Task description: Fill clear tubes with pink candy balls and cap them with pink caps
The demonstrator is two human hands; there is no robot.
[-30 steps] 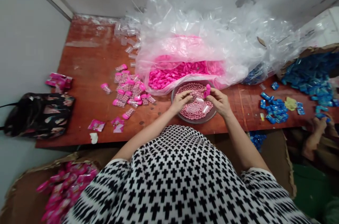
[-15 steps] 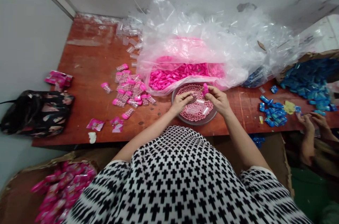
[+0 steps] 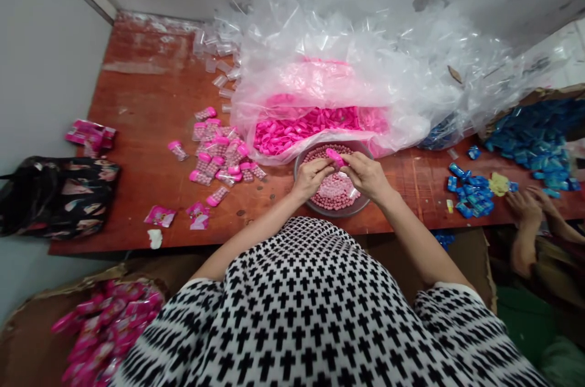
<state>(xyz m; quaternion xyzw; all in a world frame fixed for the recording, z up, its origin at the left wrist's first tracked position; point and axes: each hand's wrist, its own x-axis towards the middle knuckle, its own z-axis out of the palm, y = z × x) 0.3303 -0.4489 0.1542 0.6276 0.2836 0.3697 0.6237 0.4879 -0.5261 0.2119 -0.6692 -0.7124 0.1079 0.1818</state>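
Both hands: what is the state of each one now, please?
Left hand: closed, fingertips by the pink cap; what it holds cannot be told.
Right hand: closed, holding the pink cap.

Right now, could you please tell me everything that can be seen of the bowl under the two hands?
The bowl is round, wide and dark grey, with a smooth wall that looks like plastic. It stands level on the reddish-brown table, near its front edge, just before the clear bag. Pink beads fill much of it, with a paler patch near the middle. The left hand and right hand partly cover it; whether either touches the rim, I cannot tell.
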